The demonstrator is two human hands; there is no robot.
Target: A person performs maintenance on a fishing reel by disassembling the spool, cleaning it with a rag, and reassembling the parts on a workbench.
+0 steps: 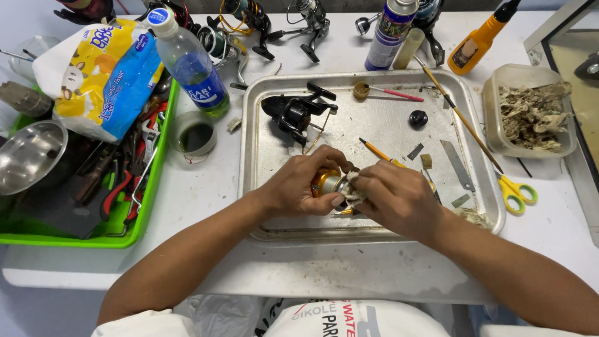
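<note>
My left hand [302, 184] grips a small gold and silver reel spool [326, 183] over the front of a metal tray [374, 234]. My right hand [396, 196] presses a dirty scrap of cloth [354, 187] against that spool. Both hands meet at the tray's middle front. A black fishing reel body [294, 112] lies on the tray just beyond my left hand. A yellow-handled tool [377, 151] lies behind my right hand, its tip hidden by my fingers.
On the tray lie a black knob [418, 118], a pink stick [393, 94] and a blade [457, 163]. A green bin of tools [134, 181] stands left, with a water bottle [190, 62] and a small jar [195, 134]. Yellow scissors [515, 190] and a tub of rags [530, 112] sit right.
</note>
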